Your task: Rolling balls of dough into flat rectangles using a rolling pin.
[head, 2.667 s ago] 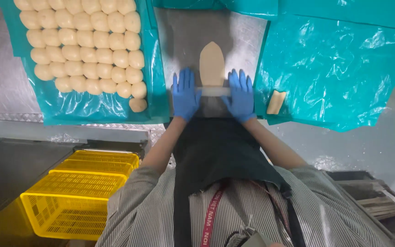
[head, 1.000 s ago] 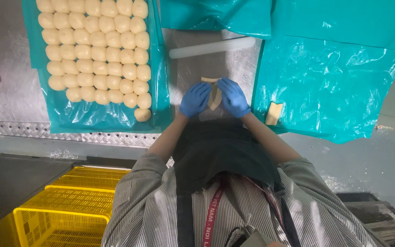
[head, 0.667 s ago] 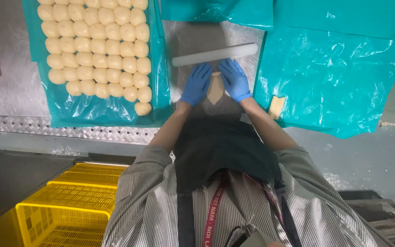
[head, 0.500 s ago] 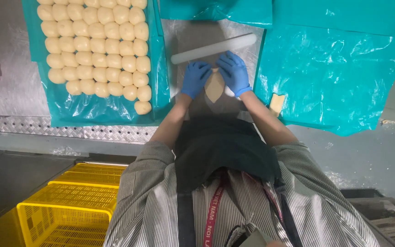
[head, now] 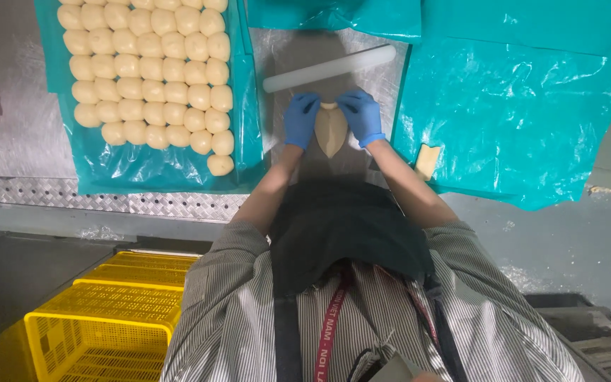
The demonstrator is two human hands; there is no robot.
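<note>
Softly, left hand [head: 300, 119] and right hand [head: 362, 115] pinch the flat, leaf-shaped dough [head: 331, 130].

On the worktop [head: 22, 152], dough balls [head: 153, 74] lie left, the dough piece [head: 331, 129] between both hands, the rolling pin [head: 328, 68] just behind.

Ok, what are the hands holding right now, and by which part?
Both hold the flat dough piece at its far end: left hand on the left side, right hand on the right. The rolling pin lies untouched beyond.
</note>
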